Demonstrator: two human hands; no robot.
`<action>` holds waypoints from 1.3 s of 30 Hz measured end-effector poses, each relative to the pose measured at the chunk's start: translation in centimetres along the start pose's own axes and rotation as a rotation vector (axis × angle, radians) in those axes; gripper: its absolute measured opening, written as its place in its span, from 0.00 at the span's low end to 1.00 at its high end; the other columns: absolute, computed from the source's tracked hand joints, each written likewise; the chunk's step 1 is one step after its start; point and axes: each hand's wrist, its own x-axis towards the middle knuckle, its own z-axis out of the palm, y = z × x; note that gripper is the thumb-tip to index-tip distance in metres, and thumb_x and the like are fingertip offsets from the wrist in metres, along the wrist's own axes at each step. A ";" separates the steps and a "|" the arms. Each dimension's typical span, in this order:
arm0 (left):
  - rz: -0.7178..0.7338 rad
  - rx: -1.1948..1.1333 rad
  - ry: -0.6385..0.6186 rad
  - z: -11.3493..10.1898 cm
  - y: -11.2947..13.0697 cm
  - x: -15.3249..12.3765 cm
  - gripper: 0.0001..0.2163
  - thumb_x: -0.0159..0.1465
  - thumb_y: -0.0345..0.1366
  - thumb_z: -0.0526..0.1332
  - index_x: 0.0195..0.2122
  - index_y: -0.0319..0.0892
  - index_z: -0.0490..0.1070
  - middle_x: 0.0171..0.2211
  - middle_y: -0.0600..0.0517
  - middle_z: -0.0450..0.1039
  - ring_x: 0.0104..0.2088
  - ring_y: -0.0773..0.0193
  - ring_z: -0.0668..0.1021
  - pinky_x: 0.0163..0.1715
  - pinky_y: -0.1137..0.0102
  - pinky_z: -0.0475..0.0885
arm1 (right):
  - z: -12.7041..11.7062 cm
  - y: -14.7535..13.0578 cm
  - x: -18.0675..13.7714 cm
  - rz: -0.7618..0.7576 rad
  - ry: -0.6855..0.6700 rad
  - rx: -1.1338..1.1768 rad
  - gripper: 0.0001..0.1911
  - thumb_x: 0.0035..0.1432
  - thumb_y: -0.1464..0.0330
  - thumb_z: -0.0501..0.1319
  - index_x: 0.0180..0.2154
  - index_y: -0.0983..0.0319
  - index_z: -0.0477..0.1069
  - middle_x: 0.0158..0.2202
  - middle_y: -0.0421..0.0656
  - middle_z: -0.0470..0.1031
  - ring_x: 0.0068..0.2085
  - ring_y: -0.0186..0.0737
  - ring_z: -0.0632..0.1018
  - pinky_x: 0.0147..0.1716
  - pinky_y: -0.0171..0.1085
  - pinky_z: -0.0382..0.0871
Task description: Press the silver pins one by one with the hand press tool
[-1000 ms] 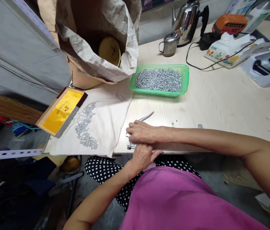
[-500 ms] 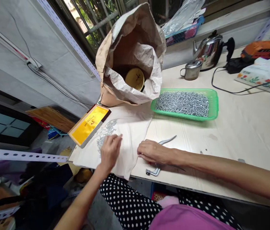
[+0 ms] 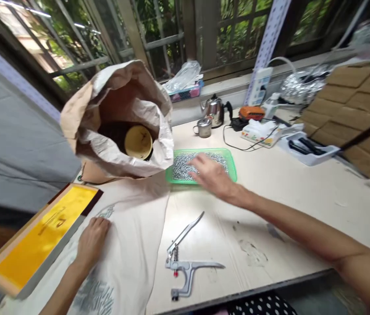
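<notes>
My right hand (image 3: pixel 214 177) reaches over a green plastic basket (image 3: pixel 234 170), its fingers apart above a heap of small silvery metal pieces (image 3: pixel 185 168) that look like screws or pins. My left hand (image 3: pixel 93 240) rests on a white cloth (image 3: pixel 132 236) with its fingers curled; whatever they may hold is hidden. More of the metal pieces (image 3: pixel 97 297) lie on the cloth, before and beyond that hand. On the table between the hands lie grey metal snap pliers (image 3: pixel 188 267), handles spread, with a spring and a red tip at the jaw.
A big paper sack (image 3: pixel 89 162) with a yellow round container (image 3: pixel 139 142) inside stands behind the cloth. At left is a yellow box (image 3: pixel 47 236). Farther back are a metal cup (image 3: pixel 203 128), a kettle (image 3: pixel 216 111), a tissue box (image 3: pixel 260 133) and a white tray (image 3: pixel 309 151).
My right hand has left the pliers and moved up and over the green basket, its fingers now spread. My left hand remains on the cloth by the metal pieces. The view has swung right.
</notes>
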 end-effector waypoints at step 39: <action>-0.815 -1.188 0.067 -6.9 11.6 -9.7 0.28 0.36 0.56 0.77 0.29 0.36 0.78 0.26 0.53 0.75 0.27 0.65 0.75 0.31 0.68 0.75 | 12.2 -18.2 0.0 -0.132 -0.402 0.831 0.13 0.62 0.74 0.67 0.49 0.65 0.74 0.48 0.48 0.79 0.44 0.39 0.78 0.46 0.38 0.69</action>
